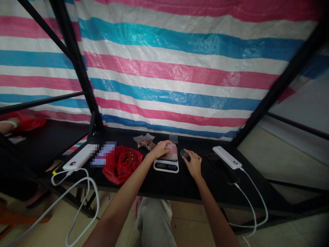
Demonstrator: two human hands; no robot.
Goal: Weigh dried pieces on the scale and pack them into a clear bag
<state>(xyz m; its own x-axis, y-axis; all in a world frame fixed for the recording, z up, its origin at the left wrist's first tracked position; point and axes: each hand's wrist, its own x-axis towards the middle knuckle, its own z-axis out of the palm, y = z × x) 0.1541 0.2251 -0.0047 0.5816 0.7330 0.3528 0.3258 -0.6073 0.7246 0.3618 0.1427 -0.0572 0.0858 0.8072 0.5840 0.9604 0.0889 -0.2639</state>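
Observation:
A small white kitchen scale (166, 166) with a dark display lies on the black table in front of me. Over its plate is my left hand (161, 149), fingers bent and closed around something pale and see-through that I cannot make out. Just right of the scale, my right hand (194, 163) pinches a small round clear plastic lid or dish (183, 153) between thumb and fingers. Behind my left hand, clear plastic bags (146, 141) hold small brown pieces. An open red plastic bag (120, 164) with small gold-coloured pieces inside sits left of my left forearm.
A white power bank (227, 157) and a dark phone (222, 168), both with white cables, lie at right. Another white power bank (80, 157) lies left, its cable looping over the edge. A clear flat bag (173, 138) lies behind the scale. Another person's hand (10, 125) shows far left.

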